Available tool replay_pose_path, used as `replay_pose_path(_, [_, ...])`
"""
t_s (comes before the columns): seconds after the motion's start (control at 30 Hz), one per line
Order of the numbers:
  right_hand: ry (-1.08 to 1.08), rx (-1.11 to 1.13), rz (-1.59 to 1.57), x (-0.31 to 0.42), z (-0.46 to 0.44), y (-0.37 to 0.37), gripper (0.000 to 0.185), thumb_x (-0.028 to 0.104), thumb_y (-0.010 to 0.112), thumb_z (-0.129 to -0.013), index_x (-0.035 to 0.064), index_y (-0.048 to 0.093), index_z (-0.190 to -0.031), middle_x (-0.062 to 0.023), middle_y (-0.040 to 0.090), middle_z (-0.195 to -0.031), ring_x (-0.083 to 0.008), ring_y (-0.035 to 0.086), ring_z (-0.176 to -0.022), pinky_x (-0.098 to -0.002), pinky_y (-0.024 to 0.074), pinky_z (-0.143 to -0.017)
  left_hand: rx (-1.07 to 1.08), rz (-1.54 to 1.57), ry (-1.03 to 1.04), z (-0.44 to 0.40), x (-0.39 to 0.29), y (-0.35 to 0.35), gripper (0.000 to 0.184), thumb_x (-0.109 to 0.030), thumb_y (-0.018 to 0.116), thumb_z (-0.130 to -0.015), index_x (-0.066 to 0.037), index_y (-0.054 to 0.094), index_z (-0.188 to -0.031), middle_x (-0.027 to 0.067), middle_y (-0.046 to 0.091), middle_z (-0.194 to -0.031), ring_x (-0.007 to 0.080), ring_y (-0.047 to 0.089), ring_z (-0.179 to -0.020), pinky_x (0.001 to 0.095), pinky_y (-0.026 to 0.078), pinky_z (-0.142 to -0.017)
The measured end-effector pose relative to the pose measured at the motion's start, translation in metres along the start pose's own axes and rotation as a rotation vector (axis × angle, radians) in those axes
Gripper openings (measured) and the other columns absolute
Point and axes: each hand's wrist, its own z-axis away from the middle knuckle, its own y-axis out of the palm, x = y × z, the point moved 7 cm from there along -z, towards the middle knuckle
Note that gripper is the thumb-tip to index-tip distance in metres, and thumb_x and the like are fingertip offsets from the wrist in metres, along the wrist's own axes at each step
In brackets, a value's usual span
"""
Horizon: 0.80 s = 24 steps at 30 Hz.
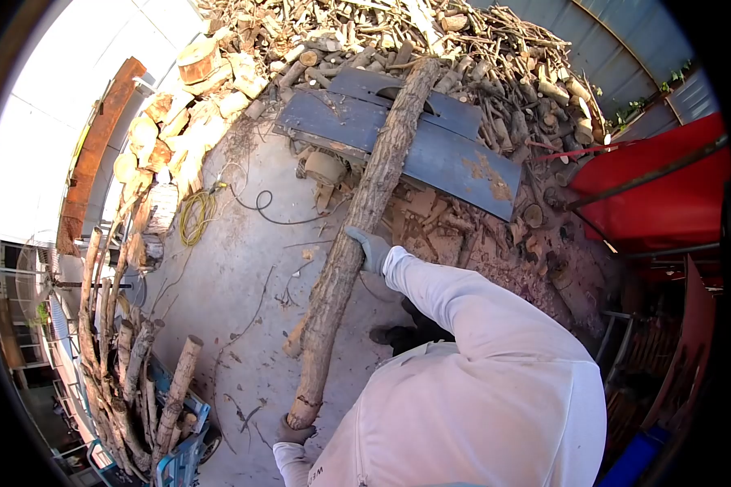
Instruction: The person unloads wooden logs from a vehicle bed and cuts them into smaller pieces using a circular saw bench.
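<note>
A long, bark-covered log point(382, 174) slants from near my body up across a grey metal saw table point(455, 162). Its far end lies over the tabletop, and part of a round saw blade point(388, 93) shows beside it. My gloved right hand point(369, 248) grips the log around its middle, on the right side. At the near end, my left hand point(296, 431) is closed around the butt of the log; its fingers are partly hidden. A short stub point(294, 339) sticks out on the log's left side.
Cut firewood point(317, 61) is heaped behind the table. Split rounds point(150, 146) stack at left, beside a coiled yellow cord point(193, 219). Upright branches point(170, 398) fill a blue cart point(188, 426) at lower left. Sawdust and offcuts point(439, 223) lie under the table; a red panel point(658, 183) stands right.
</note>
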Motion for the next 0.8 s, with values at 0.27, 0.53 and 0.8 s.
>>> replay_pose_path(0.27, [0.040, -0.038, 0.056, 0.000, -0.009, -0.008, 0.038, 0.027, 0.071, -0.092, 0.0117, 0.063, -0.127, -0.0082, 0.068, -0.118, -0.0233, 0.065, -0.110, -0.0473, 0.0520, -0.098, 0.047, -0.059, 0.036, -0.015, 0.015, 0.007, 0.096, -0.031, 0.093, -0.046, -0.001, 0.054, -0.128, 0.0173, 0.069, -0.111, 0.0284, 0.067, -0.101, 0.0408, 0.055, -0.088])
replay_pose_path(0.53, [-0.033, -0.061, 0.090, 0.006, -0.001, 0.000, 0.042, 0.029, 0.077, -0.087, 0.0074, 0.064, -0.120, -0.0107, 0.069, -0.114, -0.0262, 0.067, -0.104, -0.0509, 0.0532, -0.095, 0.069, -0.050, 0.013, -0.001, -0.014, -0.006, 0.094, -0.032, 0.092, -0.047, 0.000, 0.055, -0.127, 0.0172, 0.069, -0.111, 0.0288, 0.068, -0.100, 0.0402, 0.055, -0.089])
replay_pose_path(0.8, [-0.078, -0.089, 0.097, 0.008, 0.001, 0.004, 0.045, 0.030, 0.080, -0.084, 0.0047, 0.064, -0.118, -0.0126, 0.070, -0.107, -0.0291, 0.070, -0.094, -0.0520, 0.0565, -0.088, 0.106, -0.014, 0.021, -0.006, -0.007, -0.003, 0.090, -0.028, 0.091, -0.048, 0.001, 0.056, -0.126, 0.0151, 0.069, -0.108, 0.0262, 0.068, -0.099, 0.0388, 0.055, -0.087])
